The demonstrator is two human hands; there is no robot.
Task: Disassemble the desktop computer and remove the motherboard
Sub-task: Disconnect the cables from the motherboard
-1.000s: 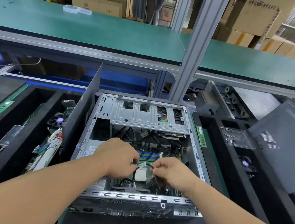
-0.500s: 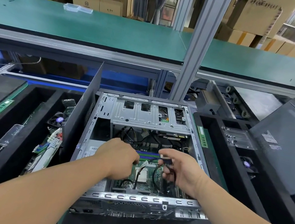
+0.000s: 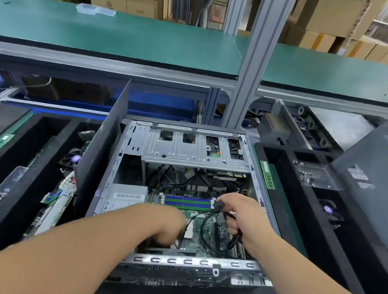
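Note:
The open desktop case [image 3: 183,261] lies flat in front of me, with its silver drive cage [image 3: 194,152] at the far end. Inside lies the green motherboard [image 3: 204,231], with blue and green memory slots [image 3: 187,201] and a bare processor [image 3: 190,230]. My right hand [image 3: 243,216] holds a black cable [image 3: 217,207] by its plug, lifted over the board's right side, its loop hanging down. My left hand [image 3: 168,226] reaches low into the case at the near left of the board; its fingers are hidden and blurred.
Black foam trays flank the case: the left tray [image 3: 37,176] holds a fan, boards and memory sticks, the right tray [image 3: 301,221] a memory stick, a clear plastic part and a fan. A grey side panel [image 3: 378,189] leans at the right. An upright post [image 3: 255,56] stands behind.
My right hand has lifted the black cable up and to the right, away from the board's middle. My left hand has dropped lower and nearer, toward the case's near edge.

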